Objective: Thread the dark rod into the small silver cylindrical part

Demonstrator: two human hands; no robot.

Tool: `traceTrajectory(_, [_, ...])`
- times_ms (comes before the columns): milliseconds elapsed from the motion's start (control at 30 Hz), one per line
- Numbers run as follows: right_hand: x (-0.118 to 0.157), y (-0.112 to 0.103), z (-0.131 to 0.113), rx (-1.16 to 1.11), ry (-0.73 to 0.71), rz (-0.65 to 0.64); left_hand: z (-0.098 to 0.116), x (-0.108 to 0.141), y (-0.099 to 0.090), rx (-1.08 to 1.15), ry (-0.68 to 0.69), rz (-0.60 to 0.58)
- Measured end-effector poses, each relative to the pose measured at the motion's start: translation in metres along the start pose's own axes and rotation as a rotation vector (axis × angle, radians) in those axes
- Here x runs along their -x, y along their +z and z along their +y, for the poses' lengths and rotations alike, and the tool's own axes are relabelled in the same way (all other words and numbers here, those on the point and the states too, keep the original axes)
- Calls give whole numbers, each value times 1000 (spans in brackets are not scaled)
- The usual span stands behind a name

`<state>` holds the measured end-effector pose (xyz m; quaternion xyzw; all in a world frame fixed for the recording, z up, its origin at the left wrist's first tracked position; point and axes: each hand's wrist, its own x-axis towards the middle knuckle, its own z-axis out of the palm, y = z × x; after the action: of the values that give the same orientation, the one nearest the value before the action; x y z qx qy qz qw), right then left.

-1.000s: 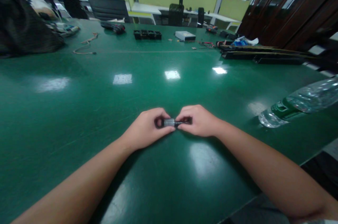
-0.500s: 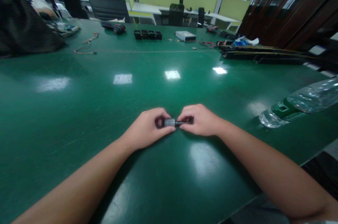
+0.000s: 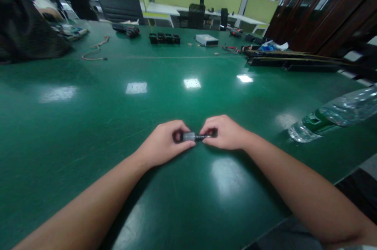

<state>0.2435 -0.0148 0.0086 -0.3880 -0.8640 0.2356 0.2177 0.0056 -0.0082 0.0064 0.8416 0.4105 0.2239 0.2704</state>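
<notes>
A small grey cylinder [image 3: 189, 136] with a thin dark threaded-looking shaft [image 3: 200, 137] lies level just above the green table [image 3: 176, 104], between my two hands. My left hand [image 3: 166, 143] closes its thumb and fingers around the grey cylinder. From the other side, my right hand [image 3: 225, 133] pinches the outer part of the dark shaft. Its far end is partly hidden by the fingers of my right hand. The fingertips of the two hands are a short gap apart.
To the right lies a clear bottle with a green label [image 3: 319, 121]. Along the far side are a cable [image 3: 96, 50], black blocks [image 3: 165, 38], a white box [image 3: 206, 40] and long dark strips [image 3: 273, 60]. A dark bag-like shape [image 3: 29, 30] stands far left.
My right hand has shifted very slightly right and up, so a little more of the dark shaft shows. My left hand looks the same.
</notes>
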Motion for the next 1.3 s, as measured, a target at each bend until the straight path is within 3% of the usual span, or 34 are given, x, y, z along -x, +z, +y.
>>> traceTrajectory(1300, [7, -20, 8, -27, 133, -111, 1, 0, -1, -6, 0, -1])
